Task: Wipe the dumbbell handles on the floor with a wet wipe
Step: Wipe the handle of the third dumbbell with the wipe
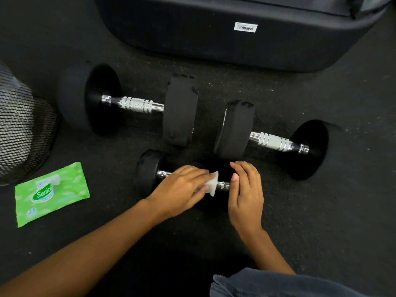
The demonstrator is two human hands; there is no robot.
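The left hand [180, 187] presses a white wipe [211, 185] around the small dumbbell [150, 170], hiding most of its handle. The right hand [246, 189] covers the other end, fingers loose, gripping nothing.

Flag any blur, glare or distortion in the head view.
Head view: wide-angle bending curves the black bench base and mesh bin near the edges; bright glare on the chrome handles of the far-left dumbbell and far-right dumbbell; black plates and floor lose detail in shadow; slight motion blur on the left hand and white wipe; right hand fairly sharp.
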